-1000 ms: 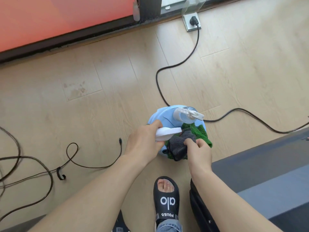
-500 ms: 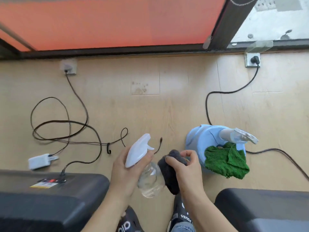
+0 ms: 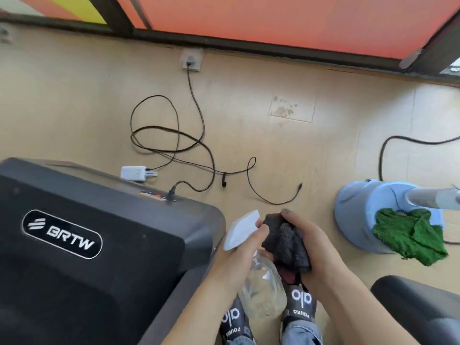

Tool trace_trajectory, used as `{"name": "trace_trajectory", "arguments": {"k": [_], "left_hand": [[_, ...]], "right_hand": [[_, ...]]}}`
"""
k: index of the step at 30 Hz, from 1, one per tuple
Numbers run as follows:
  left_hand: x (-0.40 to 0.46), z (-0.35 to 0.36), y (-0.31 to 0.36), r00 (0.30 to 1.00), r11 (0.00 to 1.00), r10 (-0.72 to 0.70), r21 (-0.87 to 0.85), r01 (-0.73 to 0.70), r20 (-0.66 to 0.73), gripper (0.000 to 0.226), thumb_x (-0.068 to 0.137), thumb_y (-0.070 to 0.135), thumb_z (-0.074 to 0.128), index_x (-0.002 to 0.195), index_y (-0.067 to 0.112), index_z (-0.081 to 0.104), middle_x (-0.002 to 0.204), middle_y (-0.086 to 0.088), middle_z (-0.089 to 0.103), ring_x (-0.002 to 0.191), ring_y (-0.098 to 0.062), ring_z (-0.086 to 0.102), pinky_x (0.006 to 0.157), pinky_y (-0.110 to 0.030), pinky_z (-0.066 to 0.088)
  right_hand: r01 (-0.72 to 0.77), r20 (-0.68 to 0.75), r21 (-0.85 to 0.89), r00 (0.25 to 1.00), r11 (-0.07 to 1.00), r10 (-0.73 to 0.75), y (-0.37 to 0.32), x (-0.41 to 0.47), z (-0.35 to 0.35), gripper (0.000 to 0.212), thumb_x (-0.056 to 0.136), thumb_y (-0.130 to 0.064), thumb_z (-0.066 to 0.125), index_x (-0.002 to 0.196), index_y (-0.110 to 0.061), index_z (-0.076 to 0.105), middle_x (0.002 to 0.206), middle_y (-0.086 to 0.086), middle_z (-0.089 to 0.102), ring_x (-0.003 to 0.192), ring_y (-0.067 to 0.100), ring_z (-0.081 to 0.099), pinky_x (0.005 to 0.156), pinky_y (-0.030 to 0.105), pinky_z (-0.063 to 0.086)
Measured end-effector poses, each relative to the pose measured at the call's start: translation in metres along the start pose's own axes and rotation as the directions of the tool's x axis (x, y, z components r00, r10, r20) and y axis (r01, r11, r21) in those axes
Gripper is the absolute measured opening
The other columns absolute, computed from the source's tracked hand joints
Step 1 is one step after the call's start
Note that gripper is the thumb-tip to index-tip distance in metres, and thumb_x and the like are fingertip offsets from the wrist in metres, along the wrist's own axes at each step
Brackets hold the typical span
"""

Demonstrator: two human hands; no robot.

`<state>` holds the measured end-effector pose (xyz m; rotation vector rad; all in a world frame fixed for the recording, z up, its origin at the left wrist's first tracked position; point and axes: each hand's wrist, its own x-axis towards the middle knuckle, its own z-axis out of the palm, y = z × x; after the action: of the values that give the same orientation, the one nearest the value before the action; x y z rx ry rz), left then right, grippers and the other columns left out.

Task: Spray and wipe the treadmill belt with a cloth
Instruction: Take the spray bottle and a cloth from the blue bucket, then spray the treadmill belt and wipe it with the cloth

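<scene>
Swung left since the earlier frame, the treadmill [image 3: 82,245] now fills the lower left; with left hand [image 3: 239,255] fingers gripping the spray bottle [image 3: 261,285] and right hand [image 3: 316,247] clutching the dark cloth [image 3: 283,240], aim the nozzle at the belt, out of view, before squeezing.

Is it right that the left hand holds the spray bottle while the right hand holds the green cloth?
Not quite. In the head view the left hand does hold the spray bottle, but the right hand holds a dark grey cloth. The green cloth lies draped over the blue bucket on the floor.
</scene>
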<state>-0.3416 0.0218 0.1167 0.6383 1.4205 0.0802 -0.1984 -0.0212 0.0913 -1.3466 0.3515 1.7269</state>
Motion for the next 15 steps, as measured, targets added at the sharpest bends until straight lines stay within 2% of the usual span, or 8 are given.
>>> {"name": "trace_trajectory", "arguments": {"k": [3,5,8,10,11,13,15], "left_hand": [[-0.02,-0.015,-0.019,0.998,0.997,-0.057,-0.054,0.058,0.023,0.027,0.08,0.054,0.079,0.098,0.033,0.082,0.086,-0.003,0.082,0.084,-0.016,0.077,0.08,-0.033,0.058],[-0.027,-0.02,-0.029,0.998,0.997,-0.046,-0.061,0.043,-0.037,0.024,0.085,0.046,0.079,0.103,0.03,0.079,0.079,-0.003,0.08,0.074,-0.011,0.075,0.071,-0.027,0.056],[-0.032,-0.026,-0.053,0.991,0.999,0.036,-0.007,-0.037,-0.127,0.018,0.093,0.024,0.073,0.112,0.024,0.075,0.074,0.0,0.076,0.06,-0.006,0.07,0.056,-0.017,0.051],[-0.036,-0.027,-0.067,0.986,0.997,0.083,0.021,-0.081,-0.147,0.019,0.093,0.017,0.072,0.111,0.022,0.076,0.073,0.0,0.075,0.059,-0.008,0.07,0.053,-0.015,0.049],[-0.038,-0.025,-0.074,0.985,0.996,0.084,0.022,-0.082,-0.153,0.017,0.092,0.015,0.073,0.108,0.022,0.077,0.073,-0.001,0.074,0.06,-0.009,0.07,0.053,-0.014,0.049],[-0.038,-0.024,-0.09,0.985,0.997,0.077,0.027,-0.073,-0.154,0.009,0.09,0.018,0.075,0.096,0.023,0.079,0.072,-0.003,0.073,0.064,-0.011,0.068,0.055,-0.012,0.048],[-0.037,-0.023,-0.108,0.988,0.997,0.061,0.059,-0.053,-0.145,0.008,0.085,0.029,0.078,0.093,0.028,0.079,0.072,-0.001,0.075,0.07,-0.014,0.069,0.064,-0.018,0.051]], "right_hand": [[0.039,0.021,-0.106,0.999,0.994,-0.037,0.016,-0.008,0.011,0.032,0.092,-0.029,0.06,0.108,-0.001,0.064,0.082,0.017,0.066,0.056,0.029,0.057,0.043,0.027,0.04],[0.022,0.035,-0.181,0.999,0.983,-0.016,0.027,-0.012,0.016,0.026,0.092,-0.026,0.061,0.106,-0.004,0.064,0.082,0.017,0.066,0.056,0.03,0.055,0.046,0.027,0.036],[0.023,-0.021,-0.243,0.999,0.97,-0.029,0.046,-0.015,0.011,0.018,0.09,-0.019,0.065,0.104,-0.008,0.067,0.087,0.019,0.069,0.068,0.036,0.063,0.05,0.037,0.046],[0.053,-0.092,-0.295,0.992,0.954,-0.084,0.056,-0.013,0.001,0.013,0.088,-0.018,0.069,0.098,-0.009,0.069,0.088,0.017,0.072,0.075,0.036,0.068,0.054,0.051,0.056],[0.069,-0.133,-0.358,0.983,0.931,-0.124,0.062,-0.012,-0.006,0.013,0.086,-0.02,0.072,0.095,-0.011,0.07,0.089,0.014,0.073,0.078,0.033,0.069,0.062,0.054,0.059],[0.078,-0.206,-0.488,0.958,0.869,-0.201,0.074,-0.009,-0.02,0.016,0.083,-0.027,0.076,0.088,-0.014,0.069,0.088,0.009,0.073,0.079,0.026,0.069,0.075,0.046,0.058],[0.059,-0.248,-0.526,0.943,0.848,-0.22,0.088,-0.008,-0.03,0.021,0.084,-0.034,0.074,0.085,-0.013,0.069,0.082,0.007,0.071,0.076,0.024,0.065,0.077,0.041,0.056]]}}
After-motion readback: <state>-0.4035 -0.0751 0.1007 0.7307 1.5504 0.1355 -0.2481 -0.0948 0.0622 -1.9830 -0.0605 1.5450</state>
